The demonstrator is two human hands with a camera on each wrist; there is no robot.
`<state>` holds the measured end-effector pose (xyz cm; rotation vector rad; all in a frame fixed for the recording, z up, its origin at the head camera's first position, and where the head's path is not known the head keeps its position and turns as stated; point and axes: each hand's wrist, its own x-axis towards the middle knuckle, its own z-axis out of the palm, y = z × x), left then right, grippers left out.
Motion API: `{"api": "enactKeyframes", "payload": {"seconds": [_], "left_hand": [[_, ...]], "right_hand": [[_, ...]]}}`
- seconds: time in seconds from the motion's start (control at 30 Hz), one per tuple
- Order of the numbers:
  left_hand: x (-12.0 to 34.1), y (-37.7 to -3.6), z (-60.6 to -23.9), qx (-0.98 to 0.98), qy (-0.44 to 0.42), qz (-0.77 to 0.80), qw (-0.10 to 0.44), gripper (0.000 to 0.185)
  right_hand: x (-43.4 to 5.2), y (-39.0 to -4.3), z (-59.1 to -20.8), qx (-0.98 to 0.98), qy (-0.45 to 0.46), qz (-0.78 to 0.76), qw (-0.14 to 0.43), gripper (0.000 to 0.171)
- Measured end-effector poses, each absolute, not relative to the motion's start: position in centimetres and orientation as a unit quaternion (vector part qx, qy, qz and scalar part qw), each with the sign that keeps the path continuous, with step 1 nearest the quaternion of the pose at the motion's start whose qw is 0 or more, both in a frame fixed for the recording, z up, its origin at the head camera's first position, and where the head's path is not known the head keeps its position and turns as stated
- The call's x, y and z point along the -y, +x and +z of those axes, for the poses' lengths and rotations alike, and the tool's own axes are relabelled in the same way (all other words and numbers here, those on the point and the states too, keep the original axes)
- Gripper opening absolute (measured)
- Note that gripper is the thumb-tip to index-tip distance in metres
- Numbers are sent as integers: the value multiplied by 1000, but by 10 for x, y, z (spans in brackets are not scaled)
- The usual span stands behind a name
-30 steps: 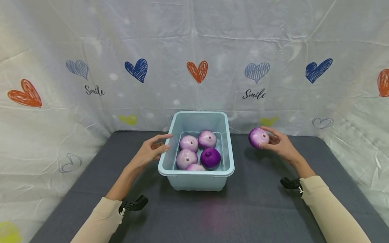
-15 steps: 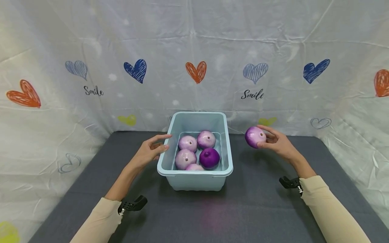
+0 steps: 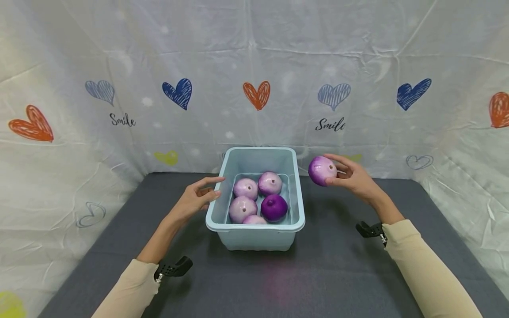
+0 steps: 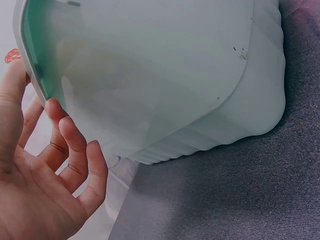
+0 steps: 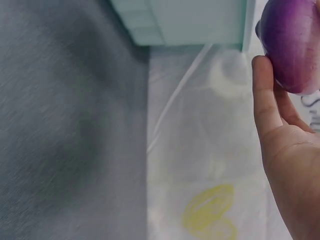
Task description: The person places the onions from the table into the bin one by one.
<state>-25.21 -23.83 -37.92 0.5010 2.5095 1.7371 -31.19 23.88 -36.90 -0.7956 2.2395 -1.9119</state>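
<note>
Six purple onions: five in one pale blue bin [image 3: 295, 207], one onion [image 3: 322, 170] held outside; two hands.

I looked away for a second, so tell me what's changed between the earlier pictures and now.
The right hand, gripping a purple onion, rose and moved left toward the light blue bin. The left hand stayed open beside the bin's left rim; the five onions inside did not move.

The pale blue rectangular plastic tub [image 3: 255, 229] at frame centre looks smooth with a soft sheen. The round purple-and-white onions [image 3: 242, 208] inside appear glossy and smooth. The dark grey surface [image 3: 334, 274] is matt woven cloth. The white heart-printed backdrop sheet [image 3: 254, 57] across the top is thin, creased fabric.
</note>
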Motion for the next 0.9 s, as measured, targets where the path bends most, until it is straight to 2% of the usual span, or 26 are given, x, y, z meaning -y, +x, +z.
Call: {"api": "enactKeyframes", "payload": {"seconds": [0.43, 0.9], "left_hand": [[237, -253, -381, -806, 164, 569, 20, 50], [239, -254, -382, -805, 164, 569, 18, 48]], "right_hand": [[-195, -315, -334, -697, -321, -639, 63, 68], [-159, -320, -326, -687, -370, -619, 94, 74]]}}
